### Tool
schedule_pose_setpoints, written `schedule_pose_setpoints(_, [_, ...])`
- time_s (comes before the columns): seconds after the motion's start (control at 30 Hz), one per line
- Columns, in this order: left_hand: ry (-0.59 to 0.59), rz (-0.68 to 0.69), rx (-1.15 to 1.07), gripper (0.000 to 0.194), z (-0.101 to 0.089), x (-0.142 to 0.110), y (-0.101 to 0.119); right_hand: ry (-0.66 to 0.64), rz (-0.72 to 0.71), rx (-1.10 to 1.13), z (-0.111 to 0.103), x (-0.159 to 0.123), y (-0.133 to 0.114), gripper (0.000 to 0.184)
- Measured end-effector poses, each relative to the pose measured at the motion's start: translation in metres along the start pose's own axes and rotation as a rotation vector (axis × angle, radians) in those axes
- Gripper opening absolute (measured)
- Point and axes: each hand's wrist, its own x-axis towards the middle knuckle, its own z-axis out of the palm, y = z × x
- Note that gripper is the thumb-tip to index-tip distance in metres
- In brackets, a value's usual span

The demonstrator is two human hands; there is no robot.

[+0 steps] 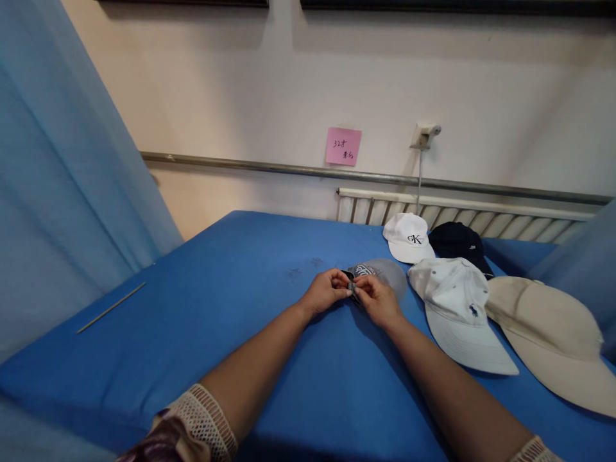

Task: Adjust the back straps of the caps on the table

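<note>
A grey cap [392,273] with a white-lettered patch lies on the blue-covered bed, partly hidden behind my fingers. My left hand [323,294] is closed in a pinch on the cap's near left part, where a small dark strap-like piece shows. Right beside it, my right hand [379,301] pinches the same piece between thumb and fingers. The fingertips of both hands almost meet there. Just right of my right hand rests a pale cap [455,298] with a small dark rider emblem.
Further right are a beige cap [548,321], a white cap [408,232] with black letters and a dark navy cap [457,240]. A thin stick [111,308] lies on the blue cover [202,289] at left. Behind are a metal rail [269,167], a radiator [375,208] and blue curtains [72,160].
</note>
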Motion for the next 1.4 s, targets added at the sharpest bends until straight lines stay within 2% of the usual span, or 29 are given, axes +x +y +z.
schedule_pose_setpoints(0.13, [-0.01,-0.029,-0.012,0.03,-0.002,0.001,-0.002,-0.059,0.076,-0.019,-0.003,-0.002,-0.004,0.012])
schedule_pose_setpoints(0.4, [-0.036,-0.042,0.043,0.019,-0.004,0.005,-0.01,-0.056,0.066,-0.025,-0.003,-0.002,-0.005,0.011])
schedule_pose_setpoints(0.5, [-0.067,0.032,0.178,0.012,-0.005,0.004,-0.009,-0.048,0.06,-0.033,-0.003,-0.001,-0.003,0.01])
schedule_pose_setpoints(0.7, [-0.092,0.237,0.709,0.016,-0.004,-0.003,0.005,-0.045,0.047,-0.035,-0.003,-0.002,-0.005,0.008])
schedule_pose_setpoints(0.8, [-0.086,0.296,0.814,0.017,-0.002,-0.004,0.009,-0.053,0.047,-0.031,-0.003,-0.002,-0.006,0.01])
schedule_pose_setpoints(0.97, [-0.041,0.304,0.794,0.02,0.002,-0.005,0.007,-0.067,0.027,-0.097,-0.003,-0.003,-0.008,0.021])
schedule_pose_setpoints(1.1, [0.01,0.271,0.664,0.022,0.003,-0.004,0.004,-0.056,0.03,-0.147,-0.003,-0.004,-0.011,0.027])
schedule_pose_setpoints(1.27, [0.086,0.164,0.413,0.017,0.005,0.001,-0.002,-0.032,-0.027,-0.166,-0.002,-0.004,-0.014,0.018])
schedule_pose_setpoints(1.33, [0.067,0.119,0.346,0.016,0.003,0.003,-0.004,-0.027,-0.051,-0.195,-0.003,-0.003,-0.014,0.017])
schedule_pose_setpoints(1.4, [0.011,0.119,0.376,0.017,0.001,0.002,-0.003,-0.028,-0.066,-0.232,-0.003,-0.003,-0.014,0.017])
